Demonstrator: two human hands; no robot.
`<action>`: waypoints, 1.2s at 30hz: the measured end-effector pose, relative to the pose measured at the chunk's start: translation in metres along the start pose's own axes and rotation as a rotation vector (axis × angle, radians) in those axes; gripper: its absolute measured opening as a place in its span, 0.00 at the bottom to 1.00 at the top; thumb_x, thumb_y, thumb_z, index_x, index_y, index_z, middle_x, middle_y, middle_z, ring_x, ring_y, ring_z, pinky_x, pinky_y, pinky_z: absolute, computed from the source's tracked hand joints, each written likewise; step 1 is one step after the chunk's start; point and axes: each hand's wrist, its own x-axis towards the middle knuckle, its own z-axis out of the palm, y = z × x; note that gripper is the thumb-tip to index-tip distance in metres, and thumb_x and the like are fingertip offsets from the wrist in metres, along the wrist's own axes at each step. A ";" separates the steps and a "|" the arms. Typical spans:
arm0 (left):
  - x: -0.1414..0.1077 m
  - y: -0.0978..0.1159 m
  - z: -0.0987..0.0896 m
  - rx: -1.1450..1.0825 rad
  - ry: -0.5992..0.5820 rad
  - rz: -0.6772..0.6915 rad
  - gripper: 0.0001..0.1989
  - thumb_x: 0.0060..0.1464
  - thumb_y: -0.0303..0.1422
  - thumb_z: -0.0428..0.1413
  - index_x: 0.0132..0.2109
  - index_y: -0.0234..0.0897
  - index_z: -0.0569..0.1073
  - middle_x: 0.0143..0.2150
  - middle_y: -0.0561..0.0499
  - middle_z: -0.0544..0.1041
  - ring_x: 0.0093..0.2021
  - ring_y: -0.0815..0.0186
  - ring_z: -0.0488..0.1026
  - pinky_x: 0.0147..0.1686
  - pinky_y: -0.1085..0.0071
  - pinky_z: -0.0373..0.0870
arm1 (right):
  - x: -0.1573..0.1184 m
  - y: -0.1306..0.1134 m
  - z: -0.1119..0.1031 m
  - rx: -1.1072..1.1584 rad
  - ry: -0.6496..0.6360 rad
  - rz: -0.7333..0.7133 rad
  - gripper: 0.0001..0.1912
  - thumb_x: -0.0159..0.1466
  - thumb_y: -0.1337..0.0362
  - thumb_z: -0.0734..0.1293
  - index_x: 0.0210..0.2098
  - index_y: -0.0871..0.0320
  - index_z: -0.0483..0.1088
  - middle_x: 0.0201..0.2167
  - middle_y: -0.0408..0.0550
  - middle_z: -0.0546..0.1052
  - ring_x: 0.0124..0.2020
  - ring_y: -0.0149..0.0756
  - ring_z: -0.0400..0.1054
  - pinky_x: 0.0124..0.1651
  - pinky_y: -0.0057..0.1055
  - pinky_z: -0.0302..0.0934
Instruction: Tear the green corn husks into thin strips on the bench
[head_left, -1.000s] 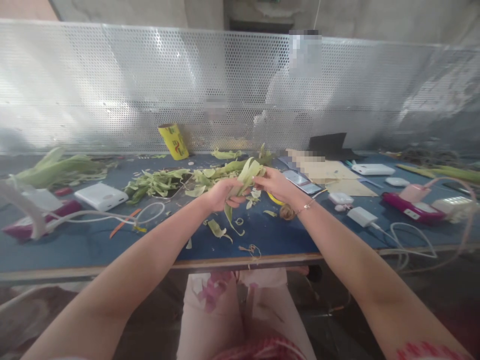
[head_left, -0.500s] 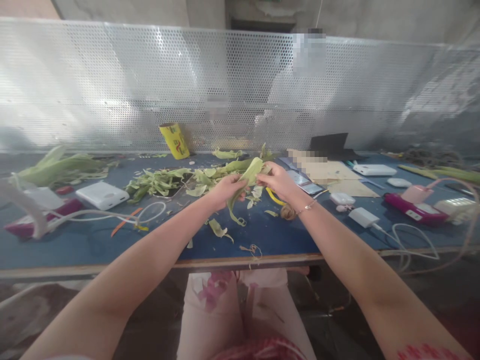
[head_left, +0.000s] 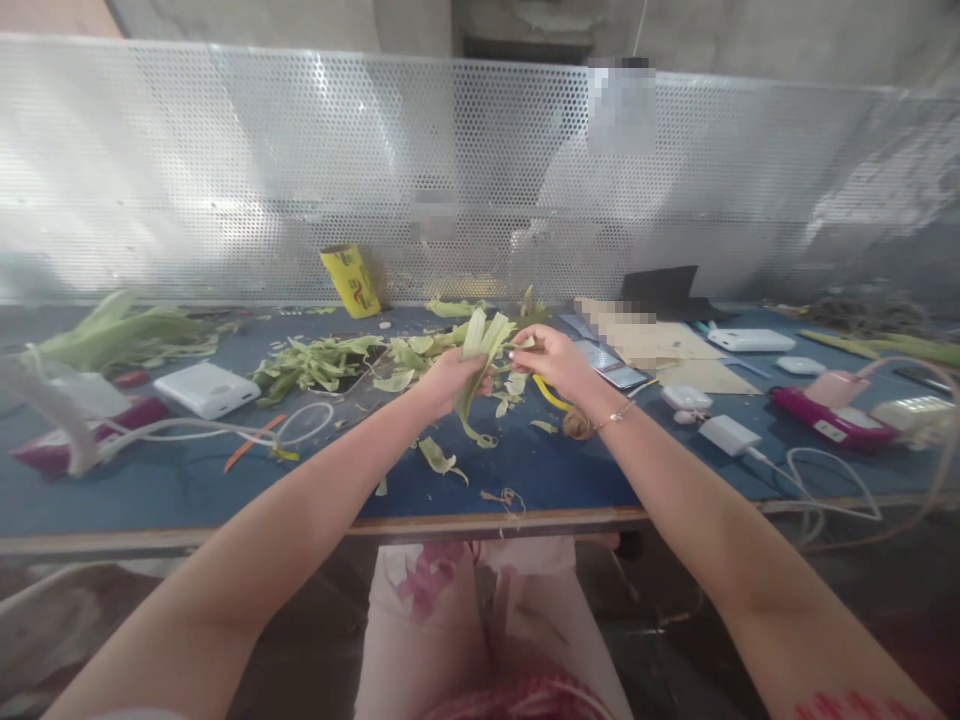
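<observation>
Long pale green leaves [head_left: 478, 345] stand up from my left hand [head_left: 453, 380], whose fingers are wrapped round them; their lower end curls down toward the blue table. Just to the right, my right hand [head_left: 549, 358] is pinched on a small strip of leaf [head_left: 526, 344], close to the bundle's right side. Behind my hands lies a heap of green leaf pieces [head_left: 319, 362]. One loose curled scrap [head_left: 439, 459] is on the table in front of my left hand.
Larger leaves [head_left: 124, 335] lie at the far left. A yellow tube [head_left: 351, 282] leans by the perforated metal screen [head_left: 262, 170]. White power bank [head_left: 206, 390], phone [head_left: 611, 367], cardboard [head_left: 679, 345], white charger [head_left: 727, 435] and cables surround the work area. The table edge [head_left: 480, 524] is nearest me.
The leaves in my left hand now stand more upright and are fanned apart. My right hand has come slightly away from them, with a small strip between its fingers.
</observation>
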 end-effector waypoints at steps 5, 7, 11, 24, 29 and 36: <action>0.001 -0.001 0.000 0.043 -0.018 0.041 0.04 0.53 0.26 0.51 0.30 0.32 0.66 0.21 0.54 0.66 0.16 0.78 0.59 0.16 0.79 0.58 | -0.003 -0.001 0.001 -0.159 0.009 -0.131 0.09 0.53 0.60 0.67 0.30 0.56 0.64 0.23 0.42 0.72 0.28 0.33 0.70 0.36 0.34 0.67; -0.001 0.001 0.001 0.038 -0.039 0.036 0.05 0.54 0.28 0.50 0.30 0.32 0.66 0.21 0.54 0.65 0.15 0.79 0.56 0.14 0.80 0.53 | -0.004 -0.003 0.001 -0.200 0.011 -0.168 0.08 0.54 0.59 0.66 0.30 0.56 0.64 0.24 0.43 0.72 0.27 0.32 0.70 0.36 0.34 0.67; -0.004 0.004 0.002 -0.010 -0.107 -0.008 0.12 0.57 0.38 0.47 0.32 0.32 0.67 0.22 0.52 0.67 0.14 0.80 0.52 0.13 0.80 0.48 | -0.005 -0.004 0.001 -0.242 0.037 -0.216 0.07 0.55 0.60 0.65 0.30 0.57 0.65 0.24 0.43 0.72 0.26 0.31 0.69 0.35 0.33 0.65; -0.009 0.008 0.002 -0.059 -0.279 0.009 0.11 0.54 0.34 0.51 0.39 0.30 0.73 0.33 0.46 0.74 0.23 0.76 0.61 0.21 0.77 0.58 | 0.001 -0.001 -0.007 -0.174 0.129 -0.204 0.08 0.55 0.58 0.64 0.30 0.57 0.64 0.21 0.41 0.69 0.24 0.29 0.65 0.33 0.31 0.64; -0.010 0.006 0.004 0.114 -0.318 0.121 0.14 0.46 0.36 0.59 0.39 0.31 0.73 0.34 0.49 0.73 0.23 0.78 0.58 0.23 0.76 0.55 | 0.001 -0.002 -0.008 -0.171 0.143 -0.196 0.06 0.55 0.61 0.63 0.28 0.57 0.63 0.20 0.40 0.68 0.23 0.28 0.64 0.31 0.28 0.61; -0.012 0.007 0.003 0.234 -0.308 0.114 0.10 0.48 0.34 0.57 0.35 0.31 0.72 0.30 0.51 0.71 0.21 0.79 0.56 0.21 0.76 0.52 | 0.000 -0.001 -0.009 -0.157 0.119 -0.203 0.07 0.56 0.60 0.63 0.27 0.57 0.63 0.19 0.40 0.68 0.22 0.28 0.63 0.30 0.28 0.60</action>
